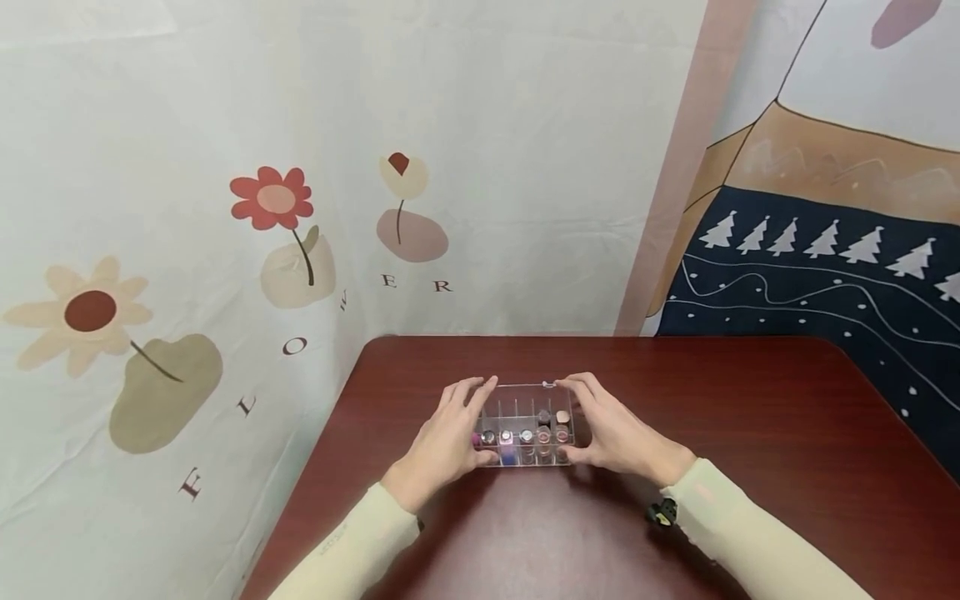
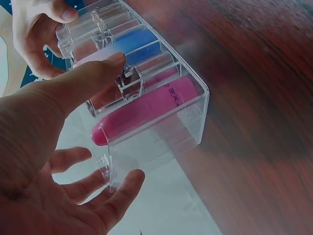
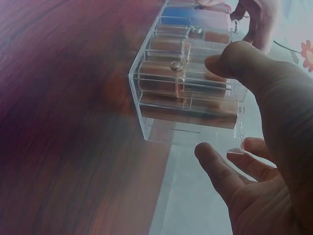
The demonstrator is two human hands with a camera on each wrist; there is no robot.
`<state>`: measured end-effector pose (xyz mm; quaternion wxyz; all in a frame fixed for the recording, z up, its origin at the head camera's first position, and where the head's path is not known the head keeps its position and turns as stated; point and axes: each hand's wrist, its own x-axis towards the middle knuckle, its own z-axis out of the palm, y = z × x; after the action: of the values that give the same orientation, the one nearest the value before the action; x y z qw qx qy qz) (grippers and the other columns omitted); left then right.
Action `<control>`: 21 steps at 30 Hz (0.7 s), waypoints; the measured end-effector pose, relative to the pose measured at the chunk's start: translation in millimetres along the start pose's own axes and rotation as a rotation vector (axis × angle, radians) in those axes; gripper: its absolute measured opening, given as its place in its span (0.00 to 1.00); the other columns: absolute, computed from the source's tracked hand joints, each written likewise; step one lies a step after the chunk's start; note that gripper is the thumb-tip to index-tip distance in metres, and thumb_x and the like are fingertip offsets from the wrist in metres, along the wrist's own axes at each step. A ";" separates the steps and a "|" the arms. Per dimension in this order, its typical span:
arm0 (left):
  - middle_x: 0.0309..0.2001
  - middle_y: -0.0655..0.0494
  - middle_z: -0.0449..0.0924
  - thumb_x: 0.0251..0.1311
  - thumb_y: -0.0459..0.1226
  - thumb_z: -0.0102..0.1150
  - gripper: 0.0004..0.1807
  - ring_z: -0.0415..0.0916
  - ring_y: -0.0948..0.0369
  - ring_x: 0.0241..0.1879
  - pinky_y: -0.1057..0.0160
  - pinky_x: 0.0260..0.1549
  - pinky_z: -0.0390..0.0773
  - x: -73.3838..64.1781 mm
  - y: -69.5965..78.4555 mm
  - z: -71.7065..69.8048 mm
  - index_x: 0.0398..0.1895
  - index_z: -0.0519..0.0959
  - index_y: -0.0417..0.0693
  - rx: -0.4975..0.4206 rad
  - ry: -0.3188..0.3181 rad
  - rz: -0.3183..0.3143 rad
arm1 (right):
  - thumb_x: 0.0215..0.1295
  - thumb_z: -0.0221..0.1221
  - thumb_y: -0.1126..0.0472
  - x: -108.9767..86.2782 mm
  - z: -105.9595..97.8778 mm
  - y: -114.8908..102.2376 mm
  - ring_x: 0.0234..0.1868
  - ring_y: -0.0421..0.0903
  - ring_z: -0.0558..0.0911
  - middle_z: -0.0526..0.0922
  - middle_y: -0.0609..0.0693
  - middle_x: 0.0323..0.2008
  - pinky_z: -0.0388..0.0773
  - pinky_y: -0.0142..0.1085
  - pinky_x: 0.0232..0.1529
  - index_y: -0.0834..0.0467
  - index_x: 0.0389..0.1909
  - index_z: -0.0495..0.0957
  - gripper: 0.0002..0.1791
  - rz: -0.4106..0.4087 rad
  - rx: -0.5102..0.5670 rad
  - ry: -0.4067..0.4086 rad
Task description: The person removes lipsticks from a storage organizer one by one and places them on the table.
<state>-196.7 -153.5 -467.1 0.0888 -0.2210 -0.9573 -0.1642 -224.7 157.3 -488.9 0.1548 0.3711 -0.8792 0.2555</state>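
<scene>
A clear plastic lipstick organizer (image 1: 512, 407) is on the table between my hands, several tubes upright in its front compartments and fewer behind. My left hand (image 1: 444, 435) holds its left end, thumb at the front top edge and fingers around the back. From the right, my right hand (image 1: 621, 427) grips the other end in the same way. In the left wrist view a bright pink tube (image 2: 151, 110) with dark lettering is nearest that hand, with a blue-and-pink tube (image 2: 139, 46) further along. A brownish tube (image 3: 190, 112) lies close to the right hand's fingers.
The dark red wooden table (image 1: 487, 542) has rounded far corners. Behind it hangs a pale cloth (image 1: 540, 167) with flowers and letters. A navy cloth (image 1: 787, 287) with white trees hangs at the right. A small dark device (image 1: 662, 512) shows beside the right cuff.
</scene>
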 end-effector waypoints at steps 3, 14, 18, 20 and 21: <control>0.84 0.40 0.71 0.49 0.44 0.99 0.68 0.70 0.37 0.84 0.44 0.53 0.97 2.5 3.4 2.0 0.92 0.66 0.43 -0.010 -0.008 0.008 | 0.52 0.90 0.58 -4.2 -3.8 3.1 0.56 0.47 0.88 0.78 0.61 0.70 0.93 0.45 0.60 0.68 0.78 0.73 0.55 0.005 -0.005 -0.008; 0.84 0.39 0.71 0.50 0.43 0.98 0.65 0.70 0.37 0.83 0.48 0.51 0.97 10.2 14.9 6.8 0.90 0.69 0.43 -0.029 -0.013 0.069 | 0.51 0.90 0.62 -13.8 -19.8 14.0 0.55 0.49 0.93 0.79 0.63 0.69 0.95 0.46 0.61 0.68 0.78 0.73 0.54 0.048 0.049 -0.062; 0.84 0.40 0.71 0.49 0.44 0.98 0.65 0.71 0.36 0.83 0.47 0.55 0.97 12.6 18.7 10.0 0.90 0.69 0.44 -0.036 -0.013 0.078 | 0.52 0.89 0.62 -17.1 -25.1 17.1 0.57 0.49 0.92 0.79 0.62 0.70 0.94 0.48 0.62 0.66 0.79 0.72 0.54 0.073 0.059 -0.086; 0.84 0.40 0.71 0.49 0.44 0.98 0.65 0.71 0.36 0.83 0.47 0.56 0.96 14.0 20.6 11.1 0.90 0.69 0.44 -0.039 -0.013 0.082 | 0.51 0.89 0.62 -19.1 -27.5 18.8 0.57 0.49 0.92 0.79 0.61 0.70 0.94 0.48 0.62 0.65 0.79 0.72 0.55 0.080 0.055 -0.086; 0.85 0.40 0.71 0.50 0.44 0.98 0.65 0.71 0.36 0.83 0.47 0.57 0.96 14.7 21.5 11.6 0.90 0.69 0.44 -0.040 -0.013 0.085 | 0.51 0.89 0.62 -20.1 -28.4 19.6 0.57 0.49 0.92 0.79 0.60 0.70 0.94 0.48 0.62 0.65 0.79 0.72 0.55 0.082 0.052 -0.085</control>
<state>-201.1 -125.4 -468.4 0.0848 -0.2642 -0.9441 -0.1779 -223.1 196.5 -481.4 0.0968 0.3493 -0.8926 0.2683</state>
